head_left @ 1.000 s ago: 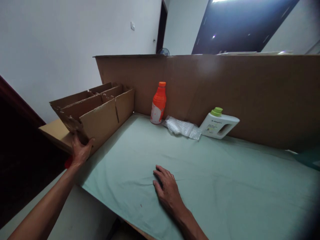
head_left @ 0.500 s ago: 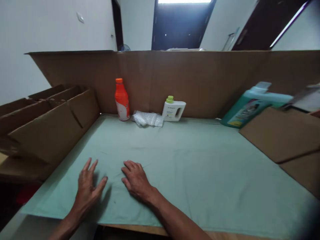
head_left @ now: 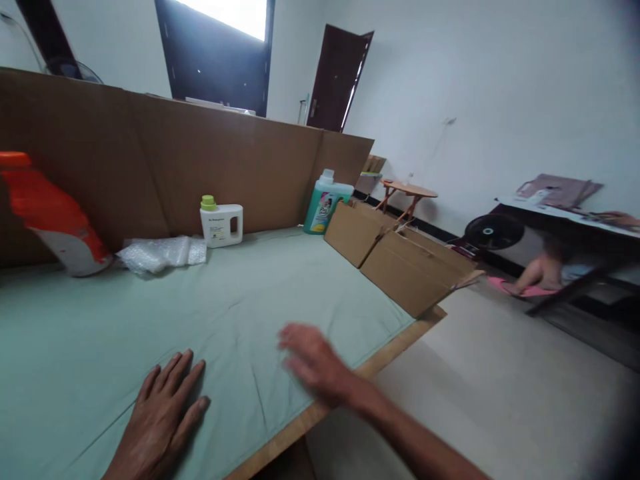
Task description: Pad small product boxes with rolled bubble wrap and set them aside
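Observation:
My left hand [head_left: 161,417] lies flat, fingers spread, on the pale green cloth [head_left: 150,313] covering the table, near the front edge. My right hand [head_left: 313,363] hovers blurred and open just above the cloth near the table's right front edge, holding nothing. An orange bottle [head_left: 47,217] stands at the far left by the cardboard back wall [head_left: 150,160]. Beside it lies a wad of bubble wrap [head_left: 160,253], then a small white jug with a green cap [head_left: 221,222]. A teal detergent bottle [head_left: 325,203] stands at the back right corner.
An open cardboard box [head_left: 400,263] sits at the table's right end. Beyond it are a small round wooden table [head_left: 407,195], a floor fan [head_left: 493,232] and a desk [head_left: 570,210]. Part of a person sitting on the floor [head_left: 545,273] shows under the desk.
The view has swung to the right, so the left-hand boxes are out of sight. My left hand left the box and now rests on the cloth; my right hand has lifted and moved right.

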`<state>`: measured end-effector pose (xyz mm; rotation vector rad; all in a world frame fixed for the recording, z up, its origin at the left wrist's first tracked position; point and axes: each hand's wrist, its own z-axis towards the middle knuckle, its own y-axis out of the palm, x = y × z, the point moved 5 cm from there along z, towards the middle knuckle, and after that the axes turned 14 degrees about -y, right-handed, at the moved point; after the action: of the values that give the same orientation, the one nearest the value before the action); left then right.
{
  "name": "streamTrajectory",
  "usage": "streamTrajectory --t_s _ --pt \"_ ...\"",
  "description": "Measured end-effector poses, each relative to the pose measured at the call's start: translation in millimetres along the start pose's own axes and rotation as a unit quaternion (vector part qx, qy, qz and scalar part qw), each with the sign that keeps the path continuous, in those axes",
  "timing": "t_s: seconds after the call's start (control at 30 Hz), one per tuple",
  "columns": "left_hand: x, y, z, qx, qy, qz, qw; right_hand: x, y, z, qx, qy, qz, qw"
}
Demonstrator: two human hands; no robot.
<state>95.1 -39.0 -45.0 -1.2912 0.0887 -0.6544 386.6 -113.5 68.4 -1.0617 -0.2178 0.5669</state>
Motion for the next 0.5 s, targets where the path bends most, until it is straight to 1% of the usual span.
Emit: streamTrajectory --t_s 0.07,0.13,0.17,0.2,0.23,0.27,0.3,0.37,0.4,0.47,0.5 --pt "2.5 1.1 -5.0 0.016 0.017 0.029 0.999 79.2 -67.3 -17.3 0.041 0.107 -0.079 0.990" --pt "3.0 0.1 -5.5 0.026 0.024 0.048 0.998 150.4 -132.6 -33.5 0.079 0.208 -0.157 0.962" --pt "3.4 -0.4 -4.9 0.029 0.027 0.056 0.998 181.1 -161.8 -42.5 0.086 0.269 -0.206 0.937" --pt "3.8 -0.8 -4.2 0.032 0.028 0.063 0.997 209.5 -185.9 -53.8 0.031 0.367 -0.294 0.882" --pt "4.4 -1.0 -3.5 0.034 0.030 0.069 0.997 230.3 -205.4 -61.8 0.014 0.410 -0.314 0.856" --pt "5.1 -1.4 -3.0 0.039 0.032 0.072 0.996 246.4 -219.3 -68.3 -0.003 0.436 -0.312 0.844" --pt "5.8 -1.8 -2.7 0.044 0.034 0.074 0.996 258.3 -228.4 -74.5 -0.027 0.459 -0.307 0.834" --pt "6.8 -2.2 -2.9 0.052 0.039 0.078 0.995 269.7 -235.1 -83.9 -0.054 0.469 -0.275 0.837" --pt "7.1 -2.2 -3.2 0.054 0.041 0.079 0.995 270.0 -234.7 -88.3 -0.061 0.468 -0.267 0.840" --pt "6.8 -1.5 -3.7 0.051 0.041 0.078 0.995 262.2 -229.9 -97.5 -0.065 0.459 -0.262 0.846" --pt "6.2 -1.1 -3.9 0.047 0.038 0.074 0.995 254.1 -227.0 -101.2 -0.051 0.442 -0.262 0.857"
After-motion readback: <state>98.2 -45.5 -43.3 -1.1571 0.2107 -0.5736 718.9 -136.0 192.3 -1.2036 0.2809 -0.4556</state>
